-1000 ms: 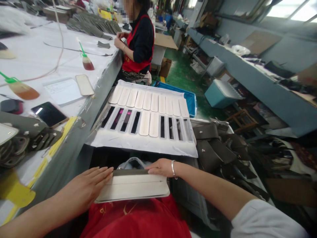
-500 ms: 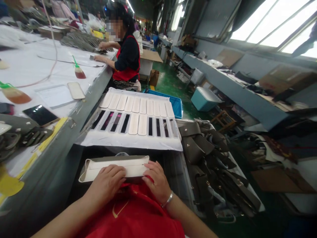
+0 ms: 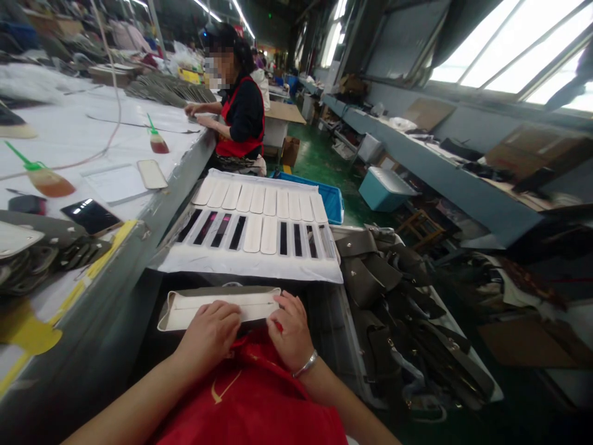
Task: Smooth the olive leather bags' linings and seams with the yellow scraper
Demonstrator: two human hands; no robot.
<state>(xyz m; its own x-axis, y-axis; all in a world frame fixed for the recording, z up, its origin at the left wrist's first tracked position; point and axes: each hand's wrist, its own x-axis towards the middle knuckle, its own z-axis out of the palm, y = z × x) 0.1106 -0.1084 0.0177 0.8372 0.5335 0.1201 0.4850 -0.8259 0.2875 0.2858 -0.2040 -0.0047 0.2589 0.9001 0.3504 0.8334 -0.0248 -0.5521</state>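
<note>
In front of my red apron lies a half-made grey leather bag (image 3: pixel 192 306), with its long cream panel turned upward and a thin line along the panel's middle. My left hand (image 3: pixel 217 327) has its fingers curled over the panel's near edge, around the middle. At the right end, my right hand (image 3: pixel 291 327) grips the corner with fingers and thumb bent; part of that grip is hidden. Just beyond the bag stands a white cloth-covered tray (image 3: pixel 264 269). Two rows of slots run across it, and long cream strips (image 3: pixel 252 233) lie along the back row and on part of the front row.
A crate to the right is heaped with dark grey leather bags (image 3: pixel 384 272). The worktable (image 3: pixel 125 259) on the left bears a phone (image 3: pixel 90 216), glue bottles (image 3: pixel 49 181) and a cream piece (image 3: pixel 152 174). A co-worker (image 3: pixel 241 111) in a red apron works farther along it.
My view has shifted slightly, so the table's things appear farther right. Both hands stay on the bag; the right hand's fingers have bent more at its corner.
</note>
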